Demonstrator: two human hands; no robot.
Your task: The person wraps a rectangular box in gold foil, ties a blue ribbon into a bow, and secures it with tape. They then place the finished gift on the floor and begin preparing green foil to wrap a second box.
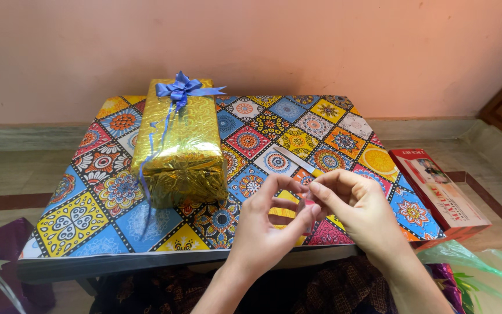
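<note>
1. Red, a small item (308,203) sits pinched between my left hand (265,224) and right hand (358,209); its kind I cannot tell.
2. Beyond my left hand stands the gold gift (180,145); a strip (293,158) lies just ahead.
3. I judge a loose pinch could drop it onto the busy table (100,215).
</note>
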